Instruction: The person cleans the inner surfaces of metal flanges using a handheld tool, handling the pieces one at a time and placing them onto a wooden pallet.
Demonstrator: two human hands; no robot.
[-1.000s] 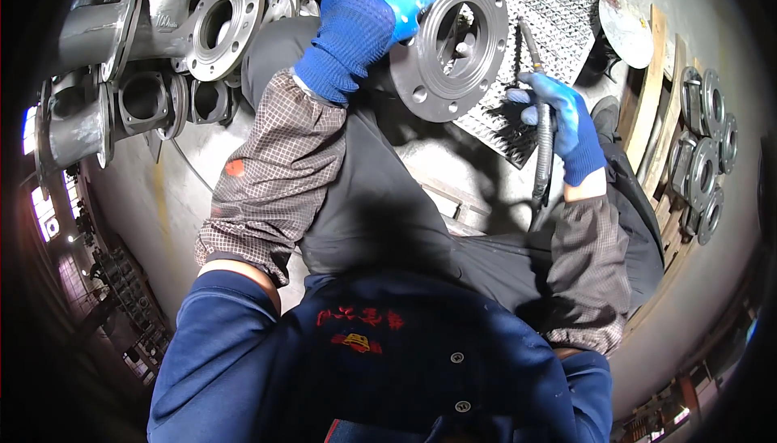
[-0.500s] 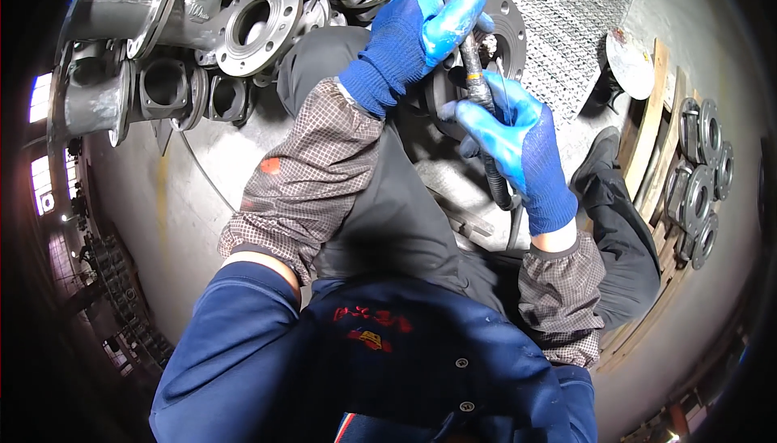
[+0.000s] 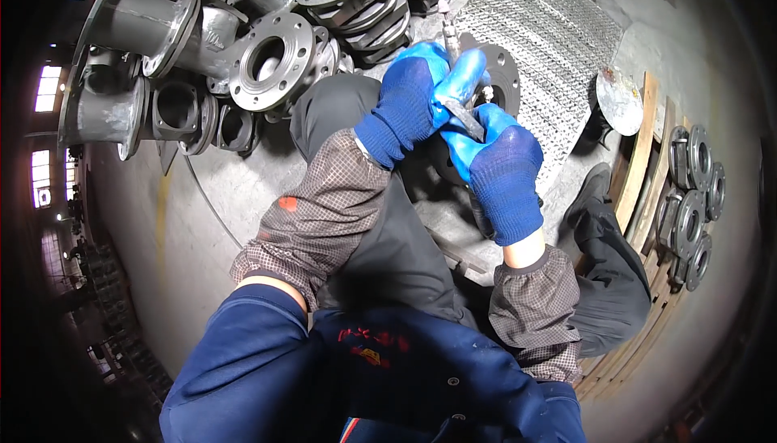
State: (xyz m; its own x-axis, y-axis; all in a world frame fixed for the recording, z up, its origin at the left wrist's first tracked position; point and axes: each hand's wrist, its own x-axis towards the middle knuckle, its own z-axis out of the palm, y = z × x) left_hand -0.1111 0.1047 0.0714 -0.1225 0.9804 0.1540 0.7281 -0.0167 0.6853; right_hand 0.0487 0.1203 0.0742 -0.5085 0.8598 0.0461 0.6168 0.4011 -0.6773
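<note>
Okay, noticeable change here: well apart a second ago, now bunched right up together, both grips in blue gloves. Got the left grip wrapped, by the look of it, around a slim rod-shaped hand tool, with its thin end poking out just beyond the glove, pointing away from the body. Right grip tucked in just below and to the right, close against the left. Can't tell spread or pinching on that one, with fingers hidden behind the glove. Also spotting a flat grey piece between the two grips; no telling from here, part of the tool or separate.

Dark round flange just behind the left grip and a bit to the right, partly covered. Held at the rim by the left grip a second ago, apparently not any more. Probably means full attention on the tool, with neither grip steadying the flange.

Embossed metal sheet beyond the grips to the right, flange stack beyond to the left, wooden pallet well off right.
</note>
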